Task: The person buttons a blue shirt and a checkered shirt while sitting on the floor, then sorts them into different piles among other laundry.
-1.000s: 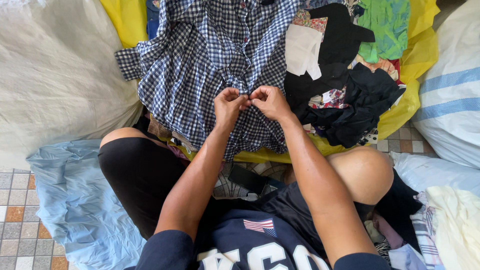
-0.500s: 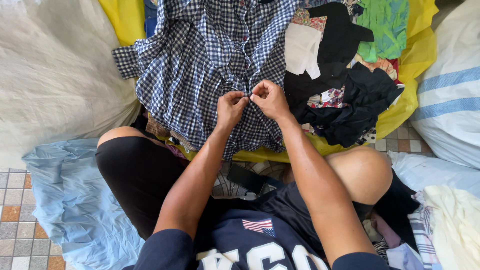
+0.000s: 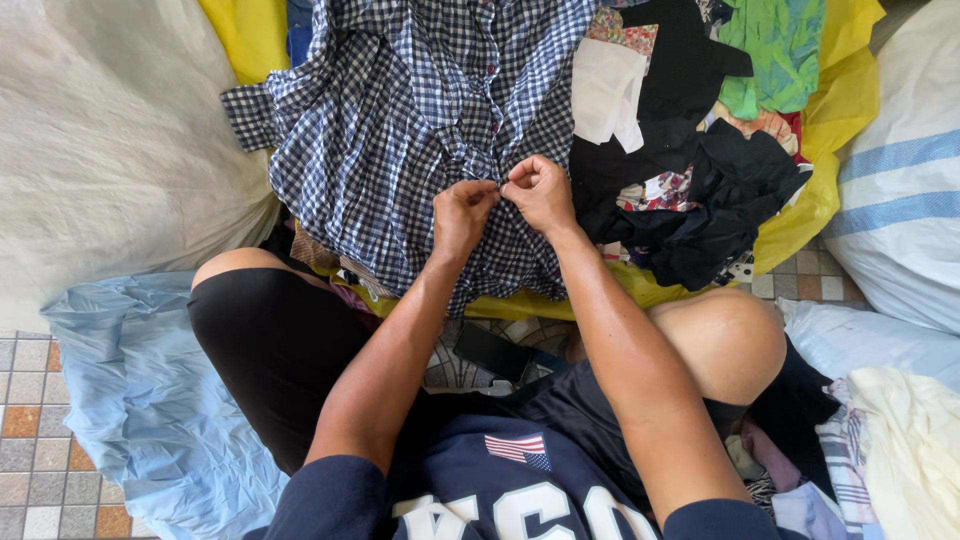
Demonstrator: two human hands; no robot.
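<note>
Both hands are right together over the checked shirt (image 3: 400,130), knuckles almost touching. The left hand (image 3: 462,215) is curled tight, fingertips pinching the shirt's front edge, and the right hand (image 3: 540,192) is pinching the same strip of cloth just beside it, thumb pressed against forefinger. What sits between the fingertips is too small to make out; it could be a button or just a fold, I can't tell. The shirt itself is spread out blue and white in front of the knees, one cuffed sleeve (image 3: 250,115) sticking out to the left, its collar end cut off by the top of the frame, its lower hem draped over a yellow sheet (image 3: 820,200) that shows mostly at the edges. To the right of the shirt lies a heap of clothes: black garments (image 3: 700,190), a white piece (image 3: 603,90), a green top (image 3: 770,50) partly cut off at the top. A big pale sack (image 3: 110,150) fills the left, a striped white sack (image 3: 900,200) runs out of frame on the right. Down low, a light blue cloth (image 3: 140,400) lies on the tiled floor (image 3: 40,460), and a dark flat object (image 3: 490,352) peeks out between the forearms, half hidden, hard to identify.
</note>
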